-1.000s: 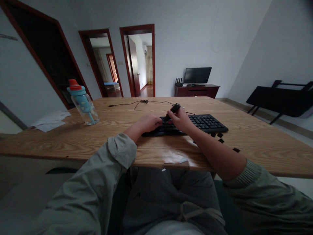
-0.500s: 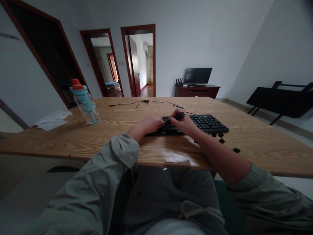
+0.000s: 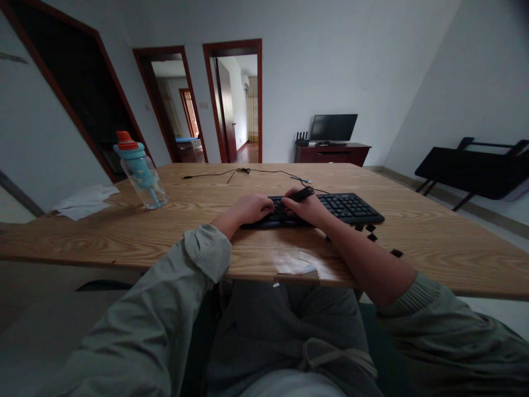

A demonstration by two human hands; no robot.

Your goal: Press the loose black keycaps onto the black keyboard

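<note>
A black keyboard [image 3: 352, 208] lies on the wooden table in front of me. My left hand [image 3: 251, 209] rests over its left part, fingers curled down against the keys and the edge. Closed around a tool with a thick black handle [image 3: 301, 193] is my right hand [image 3: 305, 208], over the middle of the keyboard. The tool's working end is hidden by my fingers, so its kind is unclear. Several loose black keycaps [image 3: 372, 237] lie on the table beside my right forearm.
A clear bottle [image 3: 142, 176] with an orange lid stands at the left, near white paper [image 3: 85, 202]. A thin black cable [image 3: 273, 171] runs across the back of the table [image 3: 198, 207]. Tape or film [image 3: 297, 263] lies at the front edge.
My left hand has drawn slightly left, leaving a small gap between the two hands. The tool's handle has tilted a little in my right hand. The view has shifted slightly.
</note>
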